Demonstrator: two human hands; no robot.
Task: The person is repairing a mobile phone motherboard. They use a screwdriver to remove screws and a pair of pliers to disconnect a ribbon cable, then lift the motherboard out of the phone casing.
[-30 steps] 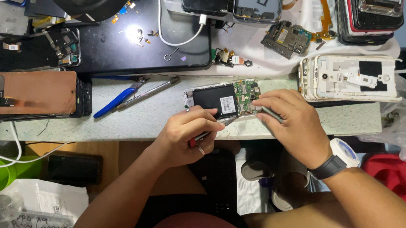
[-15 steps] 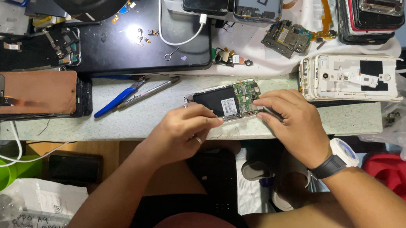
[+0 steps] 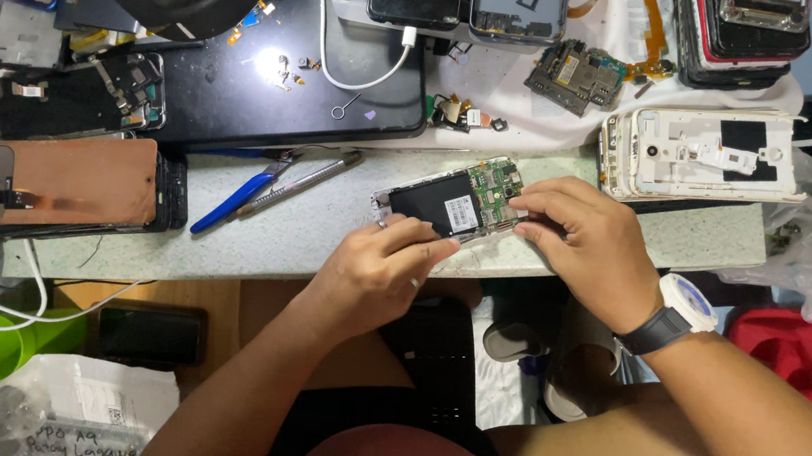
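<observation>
Green circuit board and a black battery show on the opened phone [image 3: 454, 203], lying flat at the bench [image 3: 325, 230] front edge, long axis running left-low to right-high, board end pointing upper right. Left hand [image 3: 376, 270] grip closed, fingertips pinching the phone's lower left edge. Right hand [image 3: 590, 247] grip closed on the board end. Versus half a second ago: left hand slid slightly lower, phone unmoved. White rectangular label sits on the battery between both grips. Blue-handled pliers [image 3: 238, 198] lie left of the left grip; white phone frame [image 3: 700, 153] up-right of the right grip.
</observation>
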